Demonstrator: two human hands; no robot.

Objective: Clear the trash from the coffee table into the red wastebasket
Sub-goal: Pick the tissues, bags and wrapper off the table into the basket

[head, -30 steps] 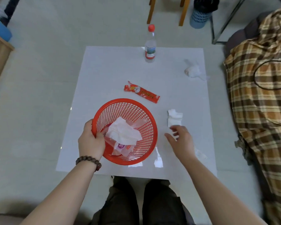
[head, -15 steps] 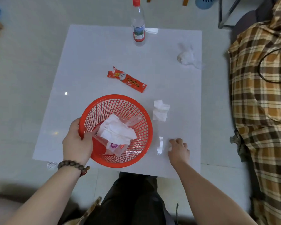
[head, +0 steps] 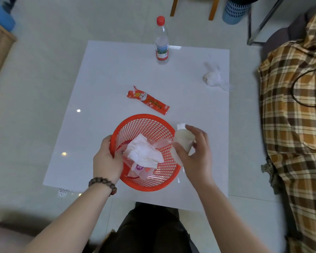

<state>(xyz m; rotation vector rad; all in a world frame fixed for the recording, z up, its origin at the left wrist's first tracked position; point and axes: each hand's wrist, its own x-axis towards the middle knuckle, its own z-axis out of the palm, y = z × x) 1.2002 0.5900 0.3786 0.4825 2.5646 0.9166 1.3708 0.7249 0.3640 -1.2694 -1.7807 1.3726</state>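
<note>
On the bench, near edge: basket, rim gripped by left hand; right hand pinching tissue just beside its right rim. Farther off: wrapper, bottle, wad.

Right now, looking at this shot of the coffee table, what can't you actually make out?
- Head view, right hand: it holds something pale and motion-blurred by the red wastebasket rim; what it is cannot be told.
- The tissue and left hand hide the lower trash and basket bottom.
- Red wrapper and bottle label print: too small to read.
- Blue bin: cut off by the top edge.
</note>
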